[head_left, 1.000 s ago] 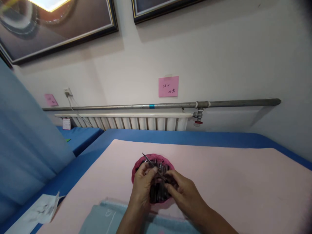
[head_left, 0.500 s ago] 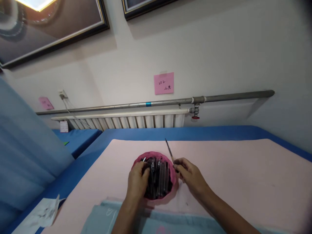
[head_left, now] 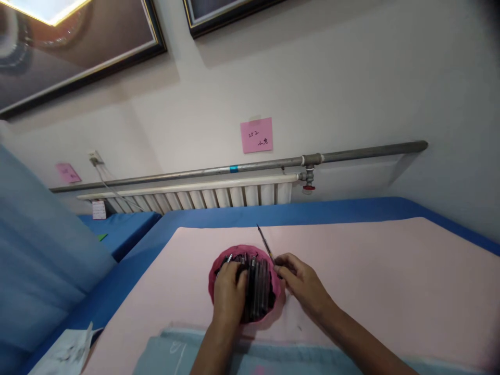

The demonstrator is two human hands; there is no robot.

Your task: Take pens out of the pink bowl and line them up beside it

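Observation:
A round pink basket (head_left: 211, 281) stands on the pink sheet, filled with several dark and clear pens (head_left: 258, 289). My left hand (head_left: 229, 291) reaches over the basket's left side with its fingers curled down among the pens. What its fingertips grip, if anything, is hidden. At the basket's right rim my right hand (head_left: 299, 278) pinches a slim pen (head_left: 266, 244) near its lower end. That pen is tilted, its dark tip pointing up and to the left.
A light blue cloth (head_left: 167, 351) lies along the near edge of the pink sheet (head_left: 371, 276). Printed paper (head_left: 62, 351) is at the lower left, beside a blue curtain (head_left: 42, 260). A white radiator (head_left: 219, 197) and a grey pipe (head_left: 265, 165) run along the wall behind.
My left hand has shifted right, deeper over the pens. My right hand still holds its pen in nearly the same place. The whole view has moved slightly.

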